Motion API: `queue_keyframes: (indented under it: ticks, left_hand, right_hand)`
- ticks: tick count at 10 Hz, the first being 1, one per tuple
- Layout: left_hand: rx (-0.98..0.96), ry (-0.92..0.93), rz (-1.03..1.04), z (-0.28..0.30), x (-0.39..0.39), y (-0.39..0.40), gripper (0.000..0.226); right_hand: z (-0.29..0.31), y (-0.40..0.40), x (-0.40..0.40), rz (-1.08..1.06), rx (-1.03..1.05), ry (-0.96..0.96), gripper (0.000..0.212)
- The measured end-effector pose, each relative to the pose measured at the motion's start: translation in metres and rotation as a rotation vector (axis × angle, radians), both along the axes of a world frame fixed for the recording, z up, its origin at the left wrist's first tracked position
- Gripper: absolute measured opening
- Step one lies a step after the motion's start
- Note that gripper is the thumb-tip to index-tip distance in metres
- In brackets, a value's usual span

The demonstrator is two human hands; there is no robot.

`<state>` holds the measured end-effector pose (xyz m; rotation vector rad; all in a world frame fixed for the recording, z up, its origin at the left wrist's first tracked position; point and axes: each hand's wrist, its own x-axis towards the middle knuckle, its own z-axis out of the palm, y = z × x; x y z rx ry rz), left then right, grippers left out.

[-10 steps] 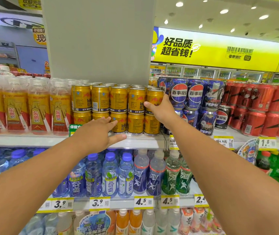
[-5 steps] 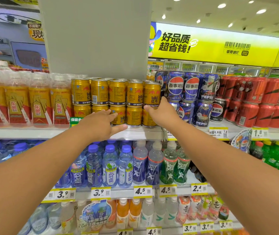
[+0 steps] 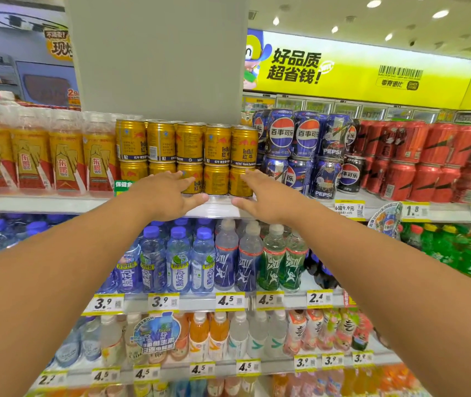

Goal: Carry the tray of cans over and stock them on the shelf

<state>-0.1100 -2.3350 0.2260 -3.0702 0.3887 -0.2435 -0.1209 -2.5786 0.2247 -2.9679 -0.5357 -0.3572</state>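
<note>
Gold cans [image 3: 188,143] stand two layers high on the top shelf [image 3: 45,203], in front of a grey pillar. My left hand [image 3: 168,196] is stretched flat in front of the lower row, fingertips at a lower can, thumb along the shelf lip. My right hand [image 3: 260,196] reaches to the rightmost lower gold can [image 3: 241,181], fingers spread, holding nothing. No tray is in view.
Bottled yellow drinks [image 3: 42,156] stand left of the cans, blue cola cans [image 3: 300,150] and red cans [image 3: 429,161] to the right. Lower shelves hold blue-capped bottles [image 3: 177,259] and orange and clear bottles [image 3: 222,333]. Price tags [image 3: 228,300] line the shelf edges.
My right hand dropped from the upper right gold can to the lower row and shelf edge. The left hand stayed near the lower cans. The view shifted slightly downward.
</note>
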Motion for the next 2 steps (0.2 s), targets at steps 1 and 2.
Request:
queue_keyframes:
  ticks: [1,2]
  left_hand:
    - [-0.007,-0.013,-0.003,-0.008,-0.011,-0.01,0.091]
    - [-0.036,-0.037,-0.014,-0.011,-0.019,-0.022,0.088]
  right_hand:
    - [-0.001,-0.009,-0.004,-0.008,-0.027,0.003,0.084]
    - [-0.002,-0.015,-0.01,0.006,-0.012,0.001,0.085]
